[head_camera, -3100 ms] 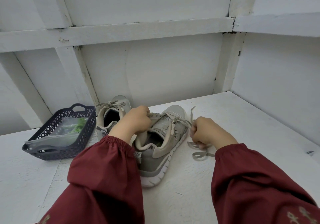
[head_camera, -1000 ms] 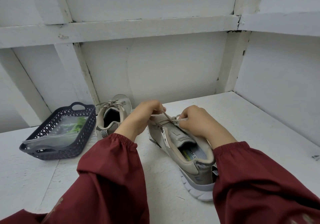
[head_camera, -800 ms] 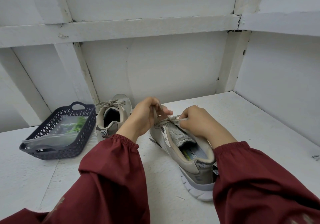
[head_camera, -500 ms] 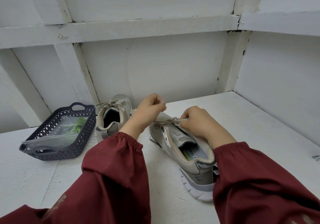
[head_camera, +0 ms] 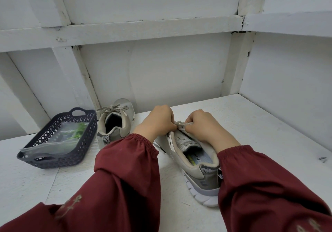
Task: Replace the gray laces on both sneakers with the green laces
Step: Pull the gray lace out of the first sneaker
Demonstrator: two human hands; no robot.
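The unlacing step was in hand: the left hand [head_camera: 158,122] and right hand [head_camera: 203,126] each kept a closed grip pinching the gray lace [head_camera: 183,123] at the top eyelets of the near sneaker [head_camera: 197,161] on the tabletop [head_camera: 260,124], so the next move likely called for drawing it out eyelet by eyelet, with the green laces [head_camera: 79,132] bagged in the basket [head_camera: 59,161].

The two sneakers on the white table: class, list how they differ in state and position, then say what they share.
The near sneaker has the left hand and the right hand pinching its gray lace at the tongue; the far sneaker is untouched, its lace tied in a bow. The near sneaker lies angled, showing a printed insole; the far sneaker stands beside the basket, its inside dark. Both are gray, heels toward the camera.
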